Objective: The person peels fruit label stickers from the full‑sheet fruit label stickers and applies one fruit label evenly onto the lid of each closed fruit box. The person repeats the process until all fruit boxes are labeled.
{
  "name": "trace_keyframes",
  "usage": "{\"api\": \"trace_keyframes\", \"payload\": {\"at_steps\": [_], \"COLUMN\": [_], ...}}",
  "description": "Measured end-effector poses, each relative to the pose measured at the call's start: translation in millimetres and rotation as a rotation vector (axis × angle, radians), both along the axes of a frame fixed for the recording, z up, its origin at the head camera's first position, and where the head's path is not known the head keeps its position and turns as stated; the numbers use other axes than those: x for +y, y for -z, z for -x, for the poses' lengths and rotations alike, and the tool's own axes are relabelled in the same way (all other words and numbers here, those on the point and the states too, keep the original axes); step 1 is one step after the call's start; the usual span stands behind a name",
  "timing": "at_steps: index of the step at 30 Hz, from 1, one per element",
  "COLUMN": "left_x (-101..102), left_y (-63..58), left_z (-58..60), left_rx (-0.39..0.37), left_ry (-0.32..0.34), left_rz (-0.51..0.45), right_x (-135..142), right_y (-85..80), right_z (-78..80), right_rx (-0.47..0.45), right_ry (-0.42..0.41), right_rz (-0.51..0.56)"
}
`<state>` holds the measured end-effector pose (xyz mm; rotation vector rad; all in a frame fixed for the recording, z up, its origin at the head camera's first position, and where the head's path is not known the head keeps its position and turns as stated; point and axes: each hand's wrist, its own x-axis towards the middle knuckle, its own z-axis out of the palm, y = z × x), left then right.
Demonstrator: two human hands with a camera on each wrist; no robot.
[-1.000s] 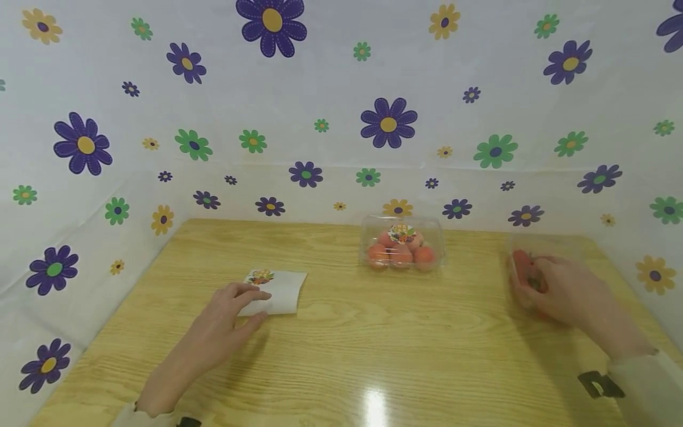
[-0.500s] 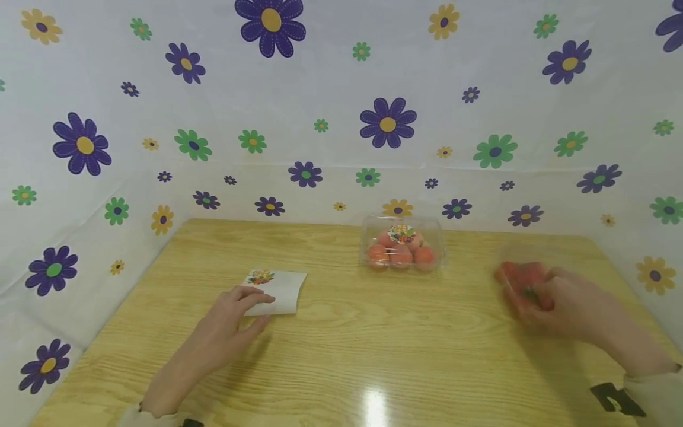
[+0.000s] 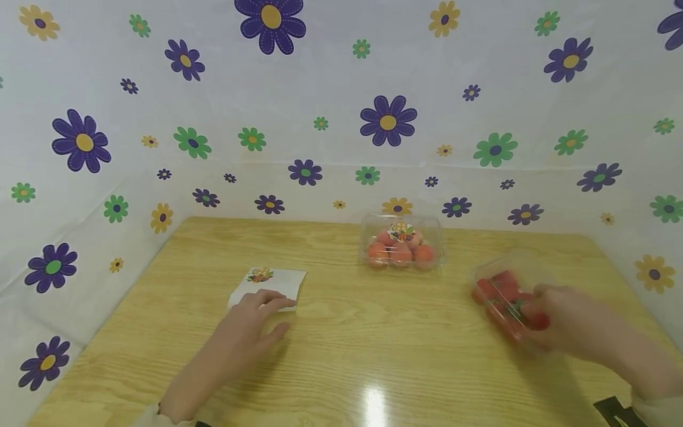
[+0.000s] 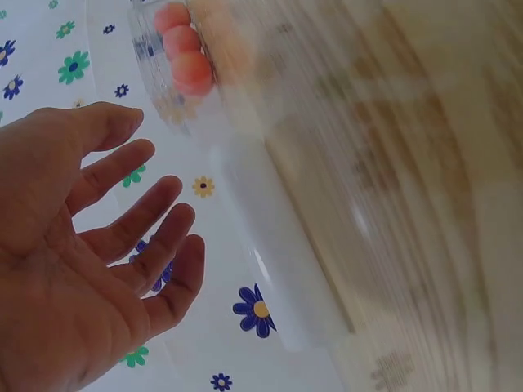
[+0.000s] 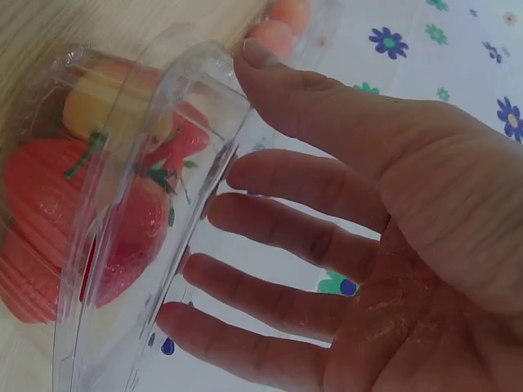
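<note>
Right of the fruit box point(image 3: 400, 256), my right hand point(image 3: 568, 323) grips a tomato box point(image 3: 498, 296). Left of it, my left hand point(image 3: 240, 332) spreads loosely.

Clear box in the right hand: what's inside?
Red tomatoes with green stems. In the head view, the right hand covers part of the box, so no full count.

White sheeting point(image 3: 320, 83) walls in the surface point(image 3: 341, 356) at the back and on both sides, printed with scattered purple flowers point(image 3: 388, 121), green flowers point(image 3: 495, 149) and yellow flowers point(image 3: 444, 19) in large and small sizes. A faint crease runs across the back. The surface is yellowish, with wood grain, and a bright white reflection point(image 3: 374, 406) gleams at its near edge, in the middle of the head view.
</note>
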<state>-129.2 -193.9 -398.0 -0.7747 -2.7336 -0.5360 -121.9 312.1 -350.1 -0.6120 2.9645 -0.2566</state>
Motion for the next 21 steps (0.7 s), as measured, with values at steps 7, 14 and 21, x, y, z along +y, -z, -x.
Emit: {"api": "trace_keyframes", "payload": {"at_steps": [7, 14, 21], "left_x": [12, 20, 21], "left_y": [-0.9, -0.6, 1.2], "left_z": [-1.6, -5.0, -7.2], "left_rx": [0.088, 0.113, 0.121], "left_ry": [0.068, 0.122, 0.158], "left_rz": [0.023, 0.082, 0.103], "right_x": [-10, -21, -33], "right_y": [2.5, 12.0, 14.1], "right_z": [-7.6, -12.2, -16.6], "right_rx": [0.024, 0.124, 0.18], "right_ry": [-0.112, -0.263, -0.31], "right_rz": [0.043, 0.156, 0.171]}}
